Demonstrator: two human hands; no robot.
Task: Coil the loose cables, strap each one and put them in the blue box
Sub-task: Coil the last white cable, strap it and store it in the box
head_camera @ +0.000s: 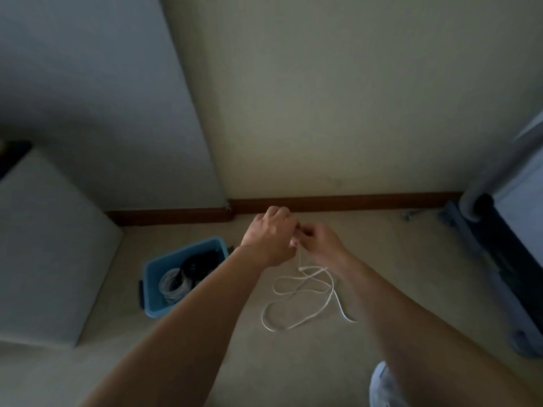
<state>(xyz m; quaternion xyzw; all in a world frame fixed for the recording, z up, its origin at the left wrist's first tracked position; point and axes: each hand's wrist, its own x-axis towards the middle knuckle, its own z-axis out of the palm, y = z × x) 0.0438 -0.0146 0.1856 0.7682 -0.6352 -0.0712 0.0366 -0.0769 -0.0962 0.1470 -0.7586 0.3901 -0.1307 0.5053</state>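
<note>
Above the floor [293,365], close to the skirting board [338,203], the left hand [273,235] and right hand [321,243] meet at the upper end of a white cable [305,286]. Both sets of fingers [305,232] are curled in and appear to pinch that end between them, though blur hides the exact grip. From the hands the cable hangs down to the floor, where the rest of it lies in loose, crossing loops, neither coiled nor strapped. The blue box [152,306] stands on the floor to the left, apart from the cable, and holds a black coil [199,262] and a pale coil [173,284].

Step in hand, as judged: starting the coil of this cable. The next move calls for one hand to keep hold of the end while the other draws up slack and lays even turns, freeing the crossings as they rise.
</note>
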